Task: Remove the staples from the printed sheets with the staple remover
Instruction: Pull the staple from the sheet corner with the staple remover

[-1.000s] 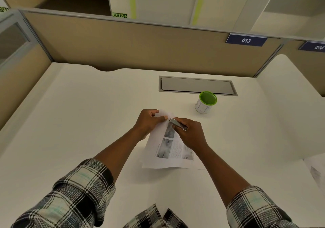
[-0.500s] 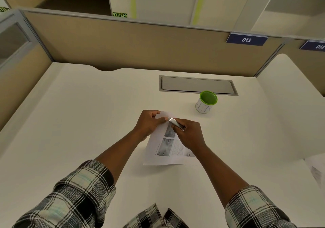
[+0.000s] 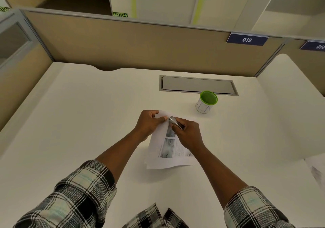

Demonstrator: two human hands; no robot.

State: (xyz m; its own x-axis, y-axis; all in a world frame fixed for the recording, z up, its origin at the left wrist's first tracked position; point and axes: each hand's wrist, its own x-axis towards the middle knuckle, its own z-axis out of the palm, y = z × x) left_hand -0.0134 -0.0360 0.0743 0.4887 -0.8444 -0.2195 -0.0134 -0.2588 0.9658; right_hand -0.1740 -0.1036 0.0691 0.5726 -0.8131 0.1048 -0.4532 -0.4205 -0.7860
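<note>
A green sign [image 3: 120,14] reading "EXIT" with an arrow is showing above the beige partition [image 3: 133,45], far beyond the hands. On the partition's top edge, up and to the right of the hands, a dark blue plate [image 3: 247,40] is reading "013"; a second plate [image 3: 314,46] at the frame's right edge is showing "014", partly cut off. A white cup with a green rim [image 3: 206,101] is standing on the white desk [image 3: 79,115], beyond and to the right of the hands; faint markings on its side are too blurred to read.

Both forearms are reaching forward from rolled plaid sleeves [image 3: 75,194], meeting over the desk. The left hand [image 3: 149,123] is pinching the far left corner of the printed sheets [image 3: 168,150], thumb on top, fingers curled behind the paper, lifting that corner off the desk. The right hand [image 3: 189,132] is gripping the staple remover [image 3: 175,122], a slim metal tool, fingers curled tightly round it, with its tip pointing left and touching the paper just beside the left thumb. The sheets are lying below the grip, towards the person, showing grey pictures and lines of text too small to read. More paper [image 3: 316,171] is lying far right.
</note>
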